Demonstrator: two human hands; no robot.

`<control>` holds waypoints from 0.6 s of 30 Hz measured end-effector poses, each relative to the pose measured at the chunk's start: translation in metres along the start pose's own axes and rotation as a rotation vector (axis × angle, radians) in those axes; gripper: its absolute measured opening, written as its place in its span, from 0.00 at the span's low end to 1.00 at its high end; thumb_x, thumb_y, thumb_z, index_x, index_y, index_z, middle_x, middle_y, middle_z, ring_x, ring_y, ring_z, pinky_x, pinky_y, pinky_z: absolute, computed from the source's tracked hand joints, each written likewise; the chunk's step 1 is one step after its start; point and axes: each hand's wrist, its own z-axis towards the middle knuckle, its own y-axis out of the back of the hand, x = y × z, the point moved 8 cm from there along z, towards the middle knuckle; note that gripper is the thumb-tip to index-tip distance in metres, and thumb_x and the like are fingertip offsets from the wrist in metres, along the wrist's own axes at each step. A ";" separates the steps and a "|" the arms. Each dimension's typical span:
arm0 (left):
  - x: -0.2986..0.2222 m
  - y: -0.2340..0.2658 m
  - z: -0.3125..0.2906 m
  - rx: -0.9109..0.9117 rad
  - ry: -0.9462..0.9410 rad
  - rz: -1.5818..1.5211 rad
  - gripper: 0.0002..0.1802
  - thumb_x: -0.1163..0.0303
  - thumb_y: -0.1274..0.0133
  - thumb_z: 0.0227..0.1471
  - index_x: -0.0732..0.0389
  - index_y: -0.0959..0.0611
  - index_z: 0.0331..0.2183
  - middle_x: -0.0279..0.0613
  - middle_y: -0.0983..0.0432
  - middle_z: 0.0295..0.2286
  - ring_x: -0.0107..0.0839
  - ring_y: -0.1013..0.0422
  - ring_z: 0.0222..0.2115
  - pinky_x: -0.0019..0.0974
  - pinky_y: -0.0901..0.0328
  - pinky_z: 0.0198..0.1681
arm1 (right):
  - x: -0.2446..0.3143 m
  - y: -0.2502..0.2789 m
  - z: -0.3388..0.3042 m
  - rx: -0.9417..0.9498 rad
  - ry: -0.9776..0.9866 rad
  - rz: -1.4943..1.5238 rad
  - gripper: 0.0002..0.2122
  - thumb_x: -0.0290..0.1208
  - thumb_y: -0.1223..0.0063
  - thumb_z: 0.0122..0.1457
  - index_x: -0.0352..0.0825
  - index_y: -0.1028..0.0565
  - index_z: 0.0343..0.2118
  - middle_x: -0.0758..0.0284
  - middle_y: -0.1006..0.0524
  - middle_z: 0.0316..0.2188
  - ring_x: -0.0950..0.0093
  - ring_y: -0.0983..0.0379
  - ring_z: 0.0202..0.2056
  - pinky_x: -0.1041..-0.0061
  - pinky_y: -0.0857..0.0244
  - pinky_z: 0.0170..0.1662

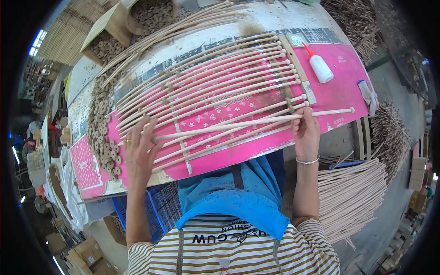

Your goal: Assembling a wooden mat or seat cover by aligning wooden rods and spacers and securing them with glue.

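A long pale wooden rod [229, 125] with a small ball at its right end lies across the front of the workbench. My right hand [306, 128] pinches this rod a short way in from the ball end, which sticks out past my fingers. My left hand [140, 145] is at the rod's other end, fingers spread, thumb and forefinger apart on either side of the tip; whether they touch it is hard to tell. Several similar ball-ended rods [215, 89] lie side by side behind it, their balls lined up near a wooden strip [295, 64].
Small wooden rings [101, 123] are heaped at the left, with more in a wooden box [106, 39]. A white glue bottle [321, 68] with a red tip and a white glove [368, 95] lie on the pink sheet [339, 55]. Bundled rods [353, 197] are stacked at lower right.
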 end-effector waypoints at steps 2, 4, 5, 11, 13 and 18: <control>0.026 -0.017 -0.011 0.174 0.053 -0.176 0.24 0.69 0.39 0.51 0.57 0.19 0.52 0.43 0.21 0.43 0.44 0.27 0.43 0.46 0.36 0.50 | 0.004 0.007 0.000 -0.006 0.012 -0.018 0.14 0.41 0.51 0.71 0.35 0.22 0.36 0.73 0.26 0.20 0.84 0.33 0.21 0.85 0.41 0.24; 0.026 -0.022 -0.015 0.145 0.039 -0.199 0.18 0.72 0.41 0.52 0.60 0.18 0.47 0.44 0.21 0.36 0.44 0.27 0.37 0.45 0.35 0.43 | -0.001 0.001 0.002 -0.021 0.014 -0.005 0.14 0.40 0.50 0.71 0.34 0.22 0.35 0.73 0.27 0.21 0.84 0.34 0.21 0.84 0.42 0.24; 0.021 -0.023 -0.011 0.133 0.045 -0.229 0.17 0.72 0.42 0.52 0.60 0.18 0.46 0.45 0.22 0.35 0.44 0.27 0.36 0.46 0.35 0.42 | -0.003 0.000 0.001 -0.033 0.020 0.004 0.14 0.40 0.50 0.71 0.34 0.22 0.35 0.73 0.27 0.21 0.84 0.34 0.21 0.84 0.43 0.24; -0.096 -0.072 0.018 0.199 -0.212 -0.379 0.20 0.67 0.37 0.52 0.58 0.18 0.47 0.38 0.19 0.33 0.40 0.22 0.34 0.41 0.29 0.36 | -0.056 -0.098 -0.045 0.243 -0.145 -0.110 0.13 0.39 0.50 0.71 0.34 0.22 0.37 0.73 0.25 0.24 0.85 0.30 0.25 0.84 0.37 0.28; -0.121 -0.076 0.025 0.147 -0.168 -0.426 0.22 0.66 0.36 0.52 0.59 0.18 0.49 0.39 0.18 0.34 0.40 0.21 0.35 0.40 0.29 0.36 | -0.069 -0.118 -0.057 0.283 -0.165 -0.112 0.13 0.38 0.51 0.71 0.33 0.21 0.38 0.73 0.24 0.25 0.85 0.30 0.25 0.83 0.36 0.29; -0.113 -0.090 0.024 0.296 0.007 -0.617 0.36 0.68 0.41 0.58 0.52 0.33 0.66 0.52 0.19 0.39 0.45 0.20 0.39 0.40 0.27 0.41 | -0.067 -0.097 -0.046 0.401 -0.092 -0.168 0.15 0.38 0.50 0.71 0.33 0.26 0.53 0.73 0.23 0.33 0.85 0.29 0.31 0.84 0.35 0.32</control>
